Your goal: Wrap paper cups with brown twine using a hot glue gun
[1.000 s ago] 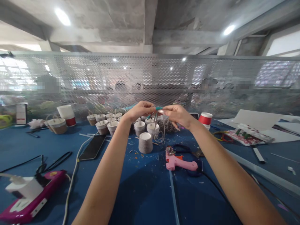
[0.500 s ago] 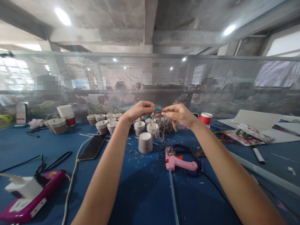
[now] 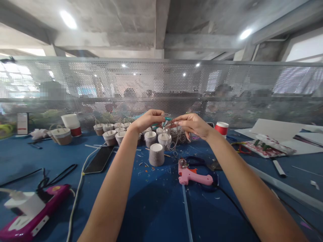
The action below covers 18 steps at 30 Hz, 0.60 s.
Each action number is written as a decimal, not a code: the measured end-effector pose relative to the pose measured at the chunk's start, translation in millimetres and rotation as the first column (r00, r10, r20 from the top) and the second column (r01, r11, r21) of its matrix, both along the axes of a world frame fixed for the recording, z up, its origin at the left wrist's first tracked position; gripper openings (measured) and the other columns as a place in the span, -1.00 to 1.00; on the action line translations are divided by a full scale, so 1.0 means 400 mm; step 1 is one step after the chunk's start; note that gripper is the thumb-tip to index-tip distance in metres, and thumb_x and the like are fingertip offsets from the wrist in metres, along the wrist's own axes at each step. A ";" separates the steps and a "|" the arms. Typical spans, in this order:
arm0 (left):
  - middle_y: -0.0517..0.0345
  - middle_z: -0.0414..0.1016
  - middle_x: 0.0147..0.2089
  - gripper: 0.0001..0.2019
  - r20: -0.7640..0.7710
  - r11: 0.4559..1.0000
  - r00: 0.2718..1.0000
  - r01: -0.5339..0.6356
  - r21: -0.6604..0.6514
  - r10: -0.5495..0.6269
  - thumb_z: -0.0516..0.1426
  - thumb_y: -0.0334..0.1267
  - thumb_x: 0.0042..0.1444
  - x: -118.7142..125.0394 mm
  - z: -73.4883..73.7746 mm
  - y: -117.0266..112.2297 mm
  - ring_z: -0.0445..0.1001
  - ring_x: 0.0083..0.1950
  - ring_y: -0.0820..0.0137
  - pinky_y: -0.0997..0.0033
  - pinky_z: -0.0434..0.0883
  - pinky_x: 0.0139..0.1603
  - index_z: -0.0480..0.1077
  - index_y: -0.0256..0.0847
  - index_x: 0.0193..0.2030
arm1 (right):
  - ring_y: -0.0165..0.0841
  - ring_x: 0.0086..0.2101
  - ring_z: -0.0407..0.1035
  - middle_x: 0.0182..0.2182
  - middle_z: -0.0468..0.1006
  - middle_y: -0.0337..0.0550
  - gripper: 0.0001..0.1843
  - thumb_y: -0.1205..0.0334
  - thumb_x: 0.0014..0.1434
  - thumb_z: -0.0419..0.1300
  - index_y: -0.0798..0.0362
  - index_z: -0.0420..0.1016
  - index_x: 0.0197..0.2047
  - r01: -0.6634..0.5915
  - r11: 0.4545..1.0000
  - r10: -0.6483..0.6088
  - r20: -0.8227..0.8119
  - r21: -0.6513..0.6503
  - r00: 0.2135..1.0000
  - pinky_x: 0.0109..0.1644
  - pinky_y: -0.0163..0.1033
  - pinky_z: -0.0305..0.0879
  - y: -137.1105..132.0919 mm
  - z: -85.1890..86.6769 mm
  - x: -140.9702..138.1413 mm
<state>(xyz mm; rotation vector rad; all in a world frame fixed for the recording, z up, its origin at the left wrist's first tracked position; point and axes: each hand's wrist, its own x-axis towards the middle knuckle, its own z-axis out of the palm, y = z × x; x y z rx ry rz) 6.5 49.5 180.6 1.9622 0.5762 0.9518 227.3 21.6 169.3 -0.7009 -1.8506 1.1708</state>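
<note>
left hand point(image 3: 151, 121) drawn slightly toward 9 o'clock, grip pinched on cord point(image 3: 164, 124) at 12 o'clock, beyond upturned pot point(image 3: 156, 155). right hand point(image 3: 193, 125) close by, grip can't be told. cord seemingly still being worked.

A: What stands behind the blue worktable point(image 3: 151, 215)?
B: A perforated grey screen point(image 3: 176, 80), beneath a beamed concrete ceiling point(image 3: 121, 20).
A: And the light?
B: Ceiling lamps point(image 3: 68, 19) glow overhead; a bright window point(image 3: 15, 75) shows through at left.
</note>
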 end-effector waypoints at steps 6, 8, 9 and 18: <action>0.28 0.16 -0.66 -0.71 -0.031 0.999 0.998 -0.050 0.009 0.051 0.18 -0.30 0.01 0.008 -0.001 0.002 0.10 -0.60 0.57 0.45 0.04 -0.54 0.25 -0.23 -0.67 | -0.58 -0.79 -0.10 -0.82 0.22 -0.49 -0.67 0.20 -0.01 0.28 0.15 0.59 -0.16 -0.038 0.999 0.038 0.024 -0.001 0.999 -0.71 -0.36 0.31 -0.002 0.000 -0.003; 0.28 0.16 -0.66 -0.72 -0.029 0.999 0.999 -0.042 0.006 0.042 0.18 -0.28 0.01 0.010 0.000 0.000 0.09 -0.61 0.58 0.46 0.05 -0.55 0.27 -0.23 -0.67 | -0.60 -0.78 -0.02 -0.72 0.40 -0.41 -0.68 0.21 -0.02 0.30 0.15 0.59 -0.16 -0.027 0.999 0.026 0.053 0.020 0.998 -0.70 -0.38 0.31 0.001 -0.002 -0.005; 0.29 0.16 -0.66 -0.72 -0.018 0.999 0.999 -0.037 0.002 0.037 0.18 -0.28 0.01 0.011 0.001 -0.001 0.09 -0.61 0.58 0.46 0.05 -0.55 0.27 -0.23 -0.66 | -0.60 -0.76 0.04 -0.61 0.51 -0.32 -0.67 0.22 -0.02 0.31 0.14 0.59 -0.16 -0.025 0.999 0.023 0.070 0.027 0.997 -0.70 -0.39 0.31 0.002 -0.003 -0.006; 0.32 0.17 -0.64 -0.77 0.044 0.999 0.999 -0.015 -0.033 0.017 0.14 -0.32 0.04 0.009 -0.003 0.001 0.15 -0.60 0.61 0.54 0.13 -0.53 0.28 -0.24 -0.61 | -0.49 -0.58 0.38 -0.23 0.64 -0.05 -0.64 0.21 -0.08 0.36 0.15 0.59 -0.17 -0.048 0.998 0.044 0.112 0.030 0.993 -0.73 -0.43 0.28 0.006 -0.009 -0.012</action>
